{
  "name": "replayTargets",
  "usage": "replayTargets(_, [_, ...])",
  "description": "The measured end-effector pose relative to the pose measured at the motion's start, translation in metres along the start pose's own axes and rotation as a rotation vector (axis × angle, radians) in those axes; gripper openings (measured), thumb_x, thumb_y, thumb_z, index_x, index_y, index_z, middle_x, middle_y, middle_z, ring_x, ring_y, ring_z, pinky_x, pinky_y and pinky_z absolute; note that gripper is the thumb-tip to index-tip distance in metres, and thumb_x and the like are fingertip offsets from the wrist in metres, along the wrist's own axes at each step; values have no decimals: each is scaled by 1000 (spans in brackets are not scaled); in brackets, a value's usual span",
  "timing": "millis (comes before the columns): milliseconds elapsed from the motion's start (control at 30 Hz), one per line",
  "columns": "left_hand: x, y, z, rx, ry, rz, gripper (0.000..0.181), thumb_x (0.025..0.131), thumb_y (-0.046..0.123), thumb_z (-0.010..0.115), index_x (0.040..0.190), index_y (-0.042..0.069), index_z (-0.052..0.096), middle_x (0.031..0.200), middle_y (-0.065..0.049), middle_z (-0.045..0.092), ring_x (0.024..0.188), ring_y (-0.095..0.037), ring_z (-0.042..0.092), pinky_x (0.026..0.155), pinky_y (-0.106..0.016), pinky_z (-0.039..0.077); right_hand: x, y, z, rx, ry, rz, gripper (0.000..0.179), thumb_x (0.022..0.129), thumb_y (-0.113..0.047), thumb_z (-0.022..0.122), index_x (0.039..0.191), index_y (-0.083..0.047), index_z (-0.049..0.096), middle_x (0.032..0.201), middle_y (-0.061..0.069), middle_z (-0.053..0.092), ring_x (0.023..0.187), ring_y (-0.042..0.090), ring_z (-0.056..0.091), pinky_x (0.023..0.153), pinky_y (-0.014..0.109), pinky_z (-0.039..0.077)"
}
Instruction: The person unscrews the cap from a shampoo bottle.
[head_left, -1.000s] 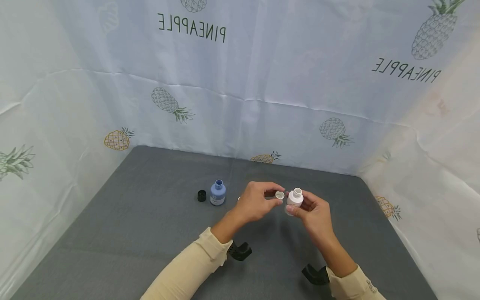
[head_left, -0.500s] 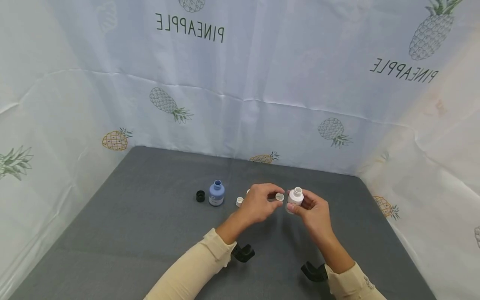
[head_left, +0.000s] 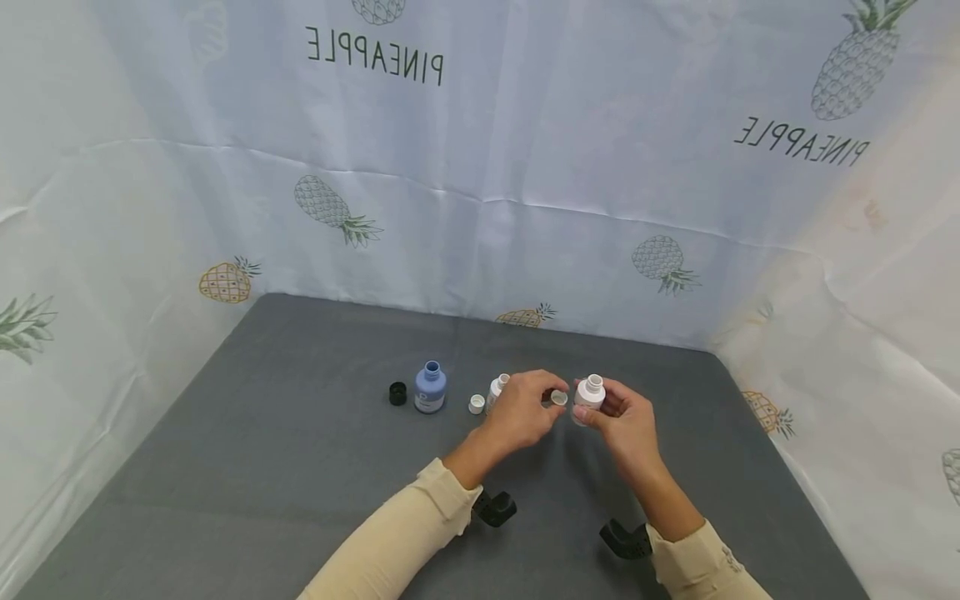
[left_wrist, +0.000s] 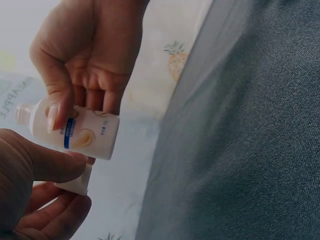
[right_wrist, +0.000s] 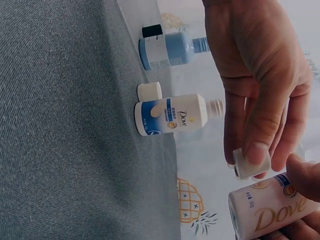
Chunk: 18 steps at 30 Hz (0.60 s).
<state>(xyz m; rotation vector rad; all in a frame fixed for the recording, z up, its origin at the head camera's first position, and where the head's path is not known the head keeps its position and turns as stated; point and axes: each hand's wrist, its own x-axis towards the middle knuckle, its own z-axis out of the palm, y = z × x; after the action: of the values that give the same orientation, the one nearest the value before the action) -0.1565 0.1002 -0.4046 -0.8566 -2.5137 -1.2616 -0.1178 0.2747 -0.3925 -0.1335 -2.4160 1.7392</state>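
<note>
My right hand (head_left: 626, 419) grips a small white Dove bottle (head_left: 590, 392) whose neck is uncapped. The bottle is raised above the table, and its label shows in the left wrist view. Close beside it, my left hand (head_left: 522, 408) pinches a white screw cap (head_left: 558, 397) between thumb and fingers, its hollow side facing up. A second uncapped white Dove bottle (right_wrist: 175, 115) stands on the table, partly hidden behind the left hand in the head view. A loose white cap (head_left: 476, 404) lies next to that bottle.
An uncapped blue bottle (head_left: 430, 387) stands to the left, with a black cap (head_left: 397, 393) beside it. The dark grey table (head_left: 247, 467) ends at a pineapple-print curtain (head_left: 465, 250) behind and along both sides.
My left hand has shifted slightly, uncovering the standing white bottle and the loose white cap in the head view. Both hands keep their holds, and the view has drifted slightly.
</note>
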Motion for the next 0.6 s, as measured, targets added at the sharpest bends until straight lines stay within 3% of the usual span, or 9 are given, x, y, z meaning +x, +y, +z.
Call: replayTargets(600, [7, -15, 18, 72, -51, -63, 23, 90, 7, 81, 113, 6, 78, 104, -6, 76, 89, -15, 69, 79, -26, 58, 15, 17, -2, 10, -25, 39, 48, 92, 9, 72, 138, 3, 61, 142, 25, 64, 99, -7, 69, 83, 15, 59])
